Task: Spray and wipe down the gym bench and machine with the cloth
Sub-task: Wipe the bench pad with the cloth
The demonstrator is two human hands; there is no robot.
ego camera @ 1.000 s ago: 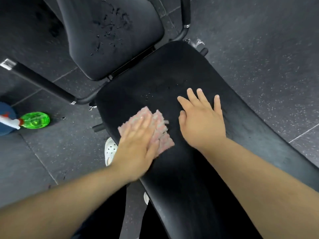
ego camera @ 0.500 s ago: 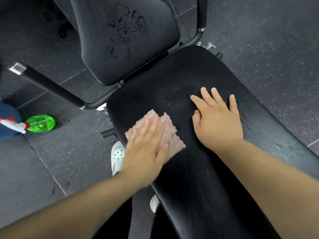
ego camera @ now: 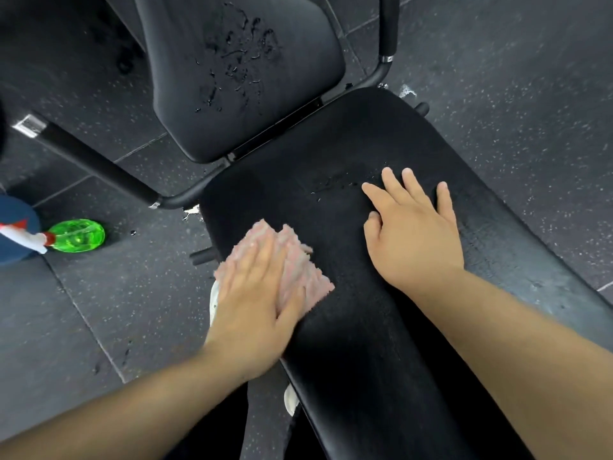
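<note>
We see dark speckled rubber floor [ego camera: 497, 78] tiles all round. The gym bench [ego camera: 365, 343] takes up most of the mid and lower-right view, its long black seat pad running from upper centre down to the bottom edge. Above it is the black back pad [ego camera: 185, 94], w/ a narrow gap btwn the two pads. A black frame tube [ego camera: 99, 167] runs from the left edge down to the seat's upper-left corner, and a second padded handle [ego camera: 388, 28] rises at upper right.

Both forearms come in from the bottom. The left hand [ego camera: 252, 307] lies flat on the pink cloth [ego camera: 298, 260], fingers [ego camera: 262, 260] straight and released, palm pressing it down; nothing is grasped. The hand looks motion-blurred. The cloth sits on the seat pad's left edge, approx. mid-length, folded, its right half showing beside the hand. The right hand [ego camera: 414, 237] rests palm-down on the seat just right of the cloth, not touching it, fingers spread and relaxed, holding nothing.

On the floor at left stands a green spray bottle [ego camera: 76, 235] w/ a white-and-red trigger head, beside a blue object [ego camera: 13, 234] cut by the frame edge. A white shoe [ego camera: 214, 300] shows under the left hand, below the seat edge.

Spray droplets [ego camera: 242, 61] bead on the back pad; a few smaller ones [ego camera: 331, 187] dot the seat near the right hand's fingertips.
</note>
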